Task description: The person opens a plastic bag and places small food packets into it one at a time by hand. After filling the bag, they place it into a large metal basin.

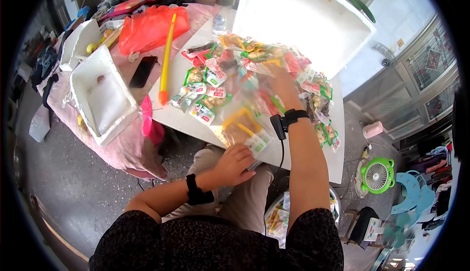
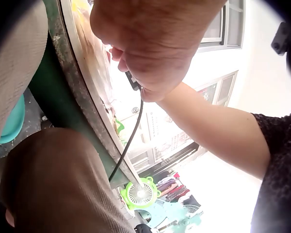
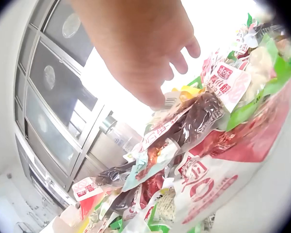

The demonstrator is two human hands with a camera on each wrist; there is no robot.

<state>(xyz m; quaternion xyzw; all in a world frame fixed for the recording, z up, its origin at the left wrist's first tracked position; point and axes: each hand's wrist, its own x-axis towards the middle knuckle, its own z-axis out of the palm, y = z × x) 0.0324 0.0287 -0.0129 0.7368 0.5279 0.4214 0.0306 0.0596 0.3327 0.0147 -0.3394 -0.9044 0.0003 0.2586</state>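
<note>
Packets [image 1: 211, 101] of food lie heaped from the middle of the desk [image 1: 334, 161] to its far edge, before a white foam box [image 1: 298, 21]. At the near edge, the left hand [image 1: 234, 164] lies with fingers together, loosely bent, and thumb apart, by an orange-yellow packet [image 1: 240, 124]; the right hand [image 1: 285, 86] is over the heap, fingers spread, contact unclear.

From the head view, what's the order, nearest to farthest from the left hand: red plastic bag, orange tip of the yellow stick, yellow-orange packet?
From the left hand:
1. Yellow-orange packet, just ahead, at the fingertips.
2. Orange tip of the yellow stick, ahead and left.
3. Red plastic bag, farther ahead, left of the stick.
</note>
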